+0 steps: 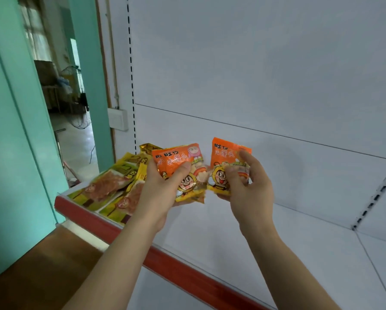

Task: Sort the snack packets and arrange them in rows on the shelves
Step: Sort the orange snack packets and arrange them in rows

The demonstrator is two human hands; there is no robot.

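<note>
Shelf unit: a white shelf with a red front strip runs from near right to far left; a white back panel rises behind it, with slotted uprights at the left and right
Surroundings: teal wall on the left, an open doorway beyond it, a white wall box beside the left upright, brown floor at near left
Yellow packets: a pile of yellow snack packets lies at the far left end of the shelf, overlapping one another, touching the front strip's inner side
Left hand: the left hand is raised above the shelf, thumb curled over the front and fingers behind, gripping the left orange packet; more than one packet seems stacked in this grip, how many I cannot tell
Right hand: the right hand is up just to the right, thumb and fingertips pinching the right orange packet near its lower half, index finger lifted along its right edge
Orange packets: both are held upright in the air over the shelf, printed faces toward the camera, side by side and nearly touching at their lower corners
</note>
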